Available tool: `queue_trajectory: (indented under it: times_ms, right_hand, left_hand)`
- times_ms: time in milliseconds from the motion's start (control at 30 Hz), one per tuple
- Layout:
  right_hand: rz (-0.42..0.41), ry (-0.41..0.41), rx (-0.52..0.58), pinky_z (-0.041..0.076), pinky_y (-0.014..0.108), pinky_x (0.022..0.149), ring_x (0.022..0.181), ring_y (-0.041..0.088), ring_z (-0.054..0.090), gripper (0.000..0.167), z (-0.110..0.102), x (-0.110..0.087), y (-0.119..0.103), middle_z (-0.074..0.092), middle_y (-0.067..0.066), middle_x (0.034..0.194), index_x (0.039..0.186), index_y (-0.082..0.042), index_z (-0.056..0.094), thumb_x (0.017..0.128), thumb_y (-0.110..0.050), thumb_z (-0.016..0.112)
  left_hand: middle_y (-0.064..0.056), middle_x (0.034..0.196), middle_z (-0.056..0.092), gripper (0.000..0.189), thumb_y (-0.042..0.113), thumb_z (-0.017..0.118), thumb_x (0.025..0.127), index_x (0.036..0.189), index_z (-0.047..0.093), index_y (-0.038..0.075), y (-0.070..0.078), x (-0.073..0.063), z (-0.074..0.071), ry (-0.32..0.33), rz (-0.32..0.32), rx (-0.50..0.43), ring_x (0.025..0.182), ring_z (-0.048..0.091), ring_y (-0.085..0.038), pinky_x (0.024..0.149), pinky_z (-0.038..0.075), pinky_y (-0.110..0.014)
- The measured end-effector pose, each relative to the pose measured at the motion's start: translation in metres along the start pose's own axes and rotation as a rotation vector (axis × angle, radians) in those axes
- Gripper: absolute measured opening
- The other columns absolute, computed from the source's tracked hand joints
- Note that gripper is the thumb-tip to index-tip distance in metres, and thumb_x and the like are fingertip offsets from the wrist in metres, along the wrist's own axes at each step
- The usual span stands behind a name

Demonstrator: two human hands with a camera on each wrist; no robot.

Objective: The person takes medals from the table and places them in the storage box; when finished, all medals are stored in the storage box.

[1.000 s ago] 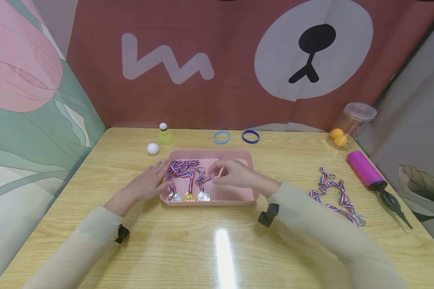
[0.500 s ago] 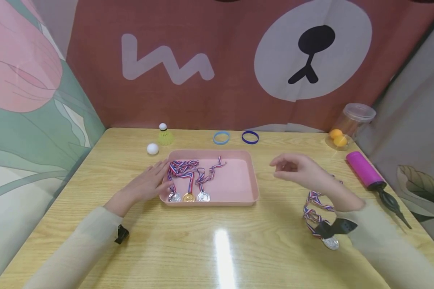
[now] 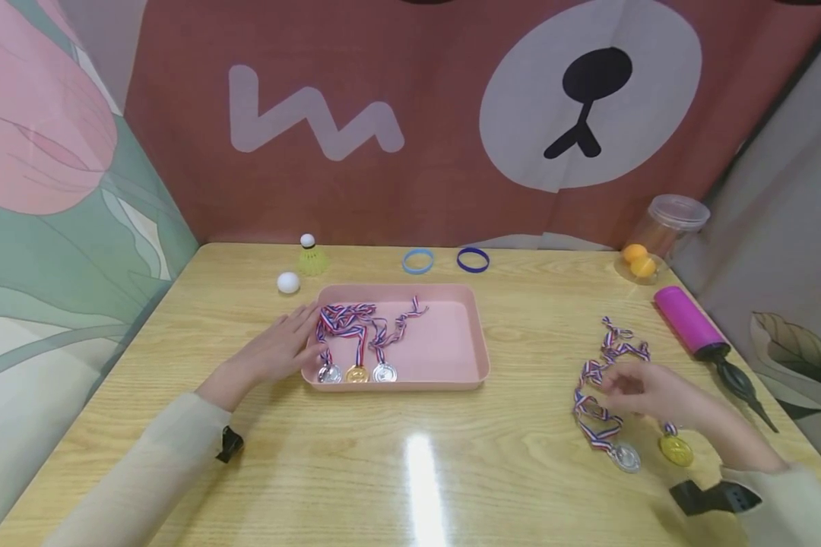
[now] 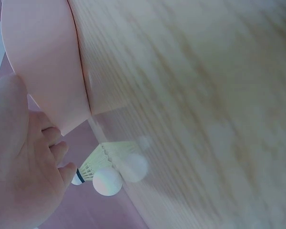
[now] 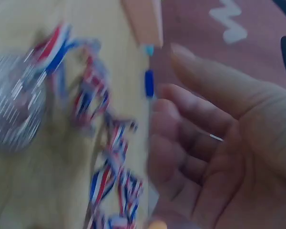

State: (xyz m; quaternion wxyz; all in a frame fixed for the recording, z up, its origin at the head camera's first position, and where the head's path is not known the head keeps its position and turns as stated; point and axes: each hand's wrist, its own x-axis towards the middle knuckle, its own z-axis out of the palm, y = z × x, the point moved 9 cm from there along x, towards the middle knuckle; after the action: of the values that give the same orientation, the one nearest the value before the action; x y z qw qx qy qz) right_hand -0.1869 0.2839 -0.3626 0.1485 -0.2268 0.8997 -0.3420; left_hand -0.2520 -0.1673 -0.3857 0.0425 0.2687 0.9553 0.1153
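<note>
My left hand (image 3: 277,349) rests with extended fingers on the left wall of a pink tray (image 3: 448,342); the left wrist view shows it against the tray's outer side. Inside the tray lie a gold medal (image 3: 357,374) and two silver medals, one (image 3: 385,372) to its right and one (image 3: 329,373) beside my fingers, their striped ribbons bunched behind. Over at the right, my right hand (image 3: 657,395) hovers with loosely bent fingers above more medals, holding nothing. Near it are a silver medal (image 3: 626,458), a gold medal (image 3: 676,450) and tangled ribbons (image 5: 112,157).
Behind the tray stand a white ball (image 3: 288,282), a yellow shuttlecock (image 3: 312,258), a light blue wristband (image 3: 418,261) and a dark blue one (image 3: 473,260). A clear jar (image 3: 670,228) with orange balls and a pink hand pump (image 3: 691,323) line the right edge.
My right hand has let go of a ribbon in the tray and swung right over the loose medals, covering a silver one seen there before. My left hand has stayed on the tray.
</note>
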Motion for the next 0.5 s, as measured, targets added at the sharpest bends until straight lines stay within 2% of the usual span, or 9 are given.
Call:
queue_trajectory:
  times_ms: [100,233,367,500]
  right_hand:
    - [-0.006,-0.094,0.0,0.042,0.023,0.047,0.058,0.004,0.047,0.013,0.012,-0.01,0.012,0.053,-0.009,0.07,0.083,-0.007,0.058,0.084,-0.016,0.067]
    - [-0.059,-0.163,0.038,0.041,0.023,0.047,0.059,0.002,0.046,0.012,0.025,-0.019,0.02,0.053,-0.012,0.069,0.081,-0.009,0.058,0.083,-0.015,0.068]
    - [-0.067,-0.17,0.048,0.039,0.023,0.045,0.058,0.0,0.045,0.015,0.034,-0.023,0.026,0.051,-0.012,0.067,0.08,-0.009,0.056,0.081,-0.013,0.07]
    - [-0.11,-0.132,-0.008,0.038,0.022,0.044,0.056,-0.001,0.043,0.024,0.037,-0.026,0.023,0.048,-0.014,0.065,0.079,-0.011,0.051,0.076,-0.016,0.075]
  left_hand:
    - [-0.022,0.149,0.01,0.069,0.039,0.038,0.098,0.143,0.014,-0.007,-0.001,0.0,0.001,-0.004,-0.003,-0.001,0.134,0.011,-0.041,0.108,0.012,-0.052]
    - [-0.022,0.149,0.01,0.069,0.04,0.037,0.098,0.143,0.015,-0.007,-0.002,0.0,0.002,-0.002,-0.001,0.005,0.135,0.011,-0.04,0.108,0.012,-0.051]
    - [-0.023,0.149,0.011,0.069,0.04,0.037,0.098,0.143,0.015,-0.008,-0.001,0.0,0.002,0.001,0.002,0.013,0.134,0.012,-0.041,0.108,0.012,-0.052]
    - [-0.023,0.149,0.011,0.069,0.039,0.038,0.098,0.143,0.015,-0.008,0.0,0.0,0.001,0.0,0.002,0.011,0.134,0.012,-0.041,0.108,0.013,-0.052]
